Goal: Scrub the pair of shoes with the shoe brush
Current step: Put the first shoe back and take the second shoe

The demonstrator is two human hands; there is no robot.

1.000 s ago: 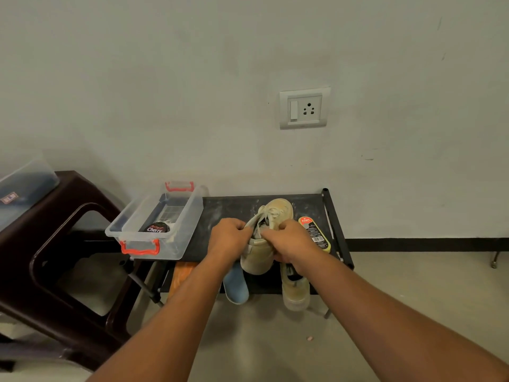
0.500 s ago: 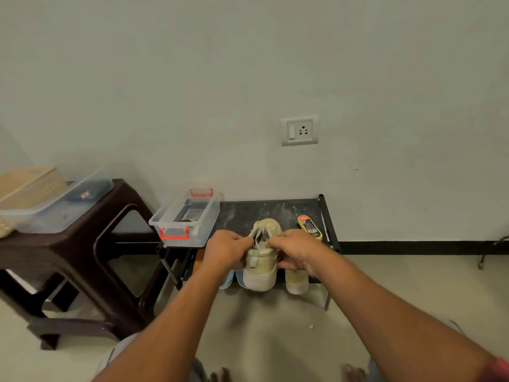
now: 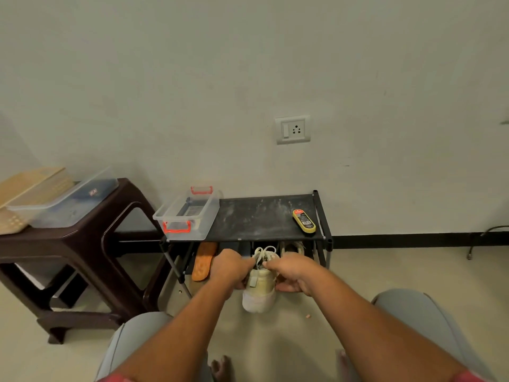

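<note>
- Far left: tan woven basket [image 3: 26,199] and a clear plastic box [image 3: 64,201] sit side by side, touching, on a dark brown plastic stool [image 3: 91,245].
- Clear bin [image 3: 190,216] with red handles sits on the left end of the black shoe rack [image 3: 261,220]; the bin overhangs the rack's left edge.
- Orange sandal [image 3: 203,260] is on the shelf under the rack top, sole up, sticking out at the front.
- Left hand [image 3: 230,267]: fingers curled, gripping the left side of the cream shoe [image 3: 259,289] at its opening.
- Shoe is held between both hands just in front of the rack, low over the floor. White heel end points at the camera, laces towards the rack. Can't tell if it touches the floor.
- Right hand [image 3: 292,274]: fingers curled, pinching the right side of the opening, thumb lower down along the shoe's side.
- Second cream shoe [image 3: 293,248] is on the lower shelf, just behind the right hand, mostly hidden.
- Yellow oblong case [image 3: 303,221] with a black label lies flat on the right end of the rack top.
- Wall socket [image 3: 292,130] is on the wall above the rack.
- Small pink scrap [image 3: 308,316] lies on the floor, just right of the held shoe.
- Bottom of view: knees in grey trousers [image 3: 413,315] either side of the forearms.
</note>
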